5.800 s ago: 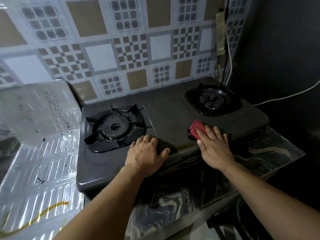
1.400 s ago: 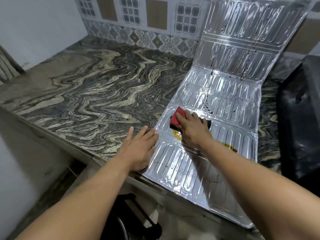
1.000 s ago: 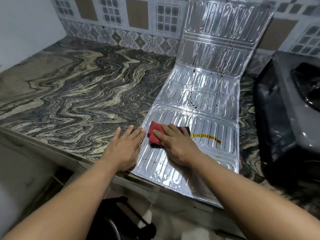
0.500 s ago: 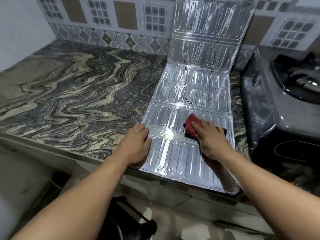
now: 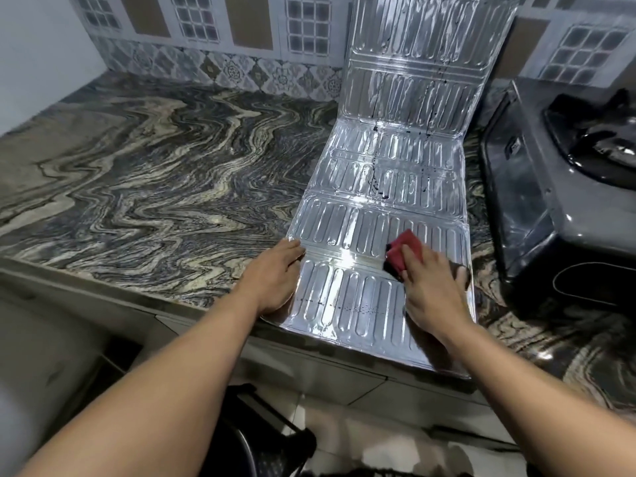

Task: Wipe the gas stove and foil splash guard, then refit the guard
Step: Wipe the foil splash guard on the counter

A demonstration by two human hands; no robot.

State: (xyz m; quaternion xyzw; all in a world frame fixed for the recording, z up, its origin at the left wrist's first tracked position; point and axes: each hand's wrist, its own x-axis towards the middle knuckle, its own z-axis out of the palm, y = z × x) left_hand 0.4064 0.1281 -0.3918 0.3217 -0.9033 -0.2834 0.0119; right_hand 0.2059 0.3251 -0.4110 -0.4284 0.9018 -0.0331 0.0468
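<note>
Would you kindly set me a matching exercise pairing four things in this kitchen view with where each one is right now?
Things:
1. left hand
2. red cloth
3. gas stove
4. upper foil panel

Places:
A. leaning against the tiled wall
B. under the right hand, on the foil splash guard
C. flat on the guard's left edge
D. on the counter, right of the guard

Pairs: 1-C, 2-B, 3-D, 4-A

no readable text, labels, brands or numbers anywhere
</note>
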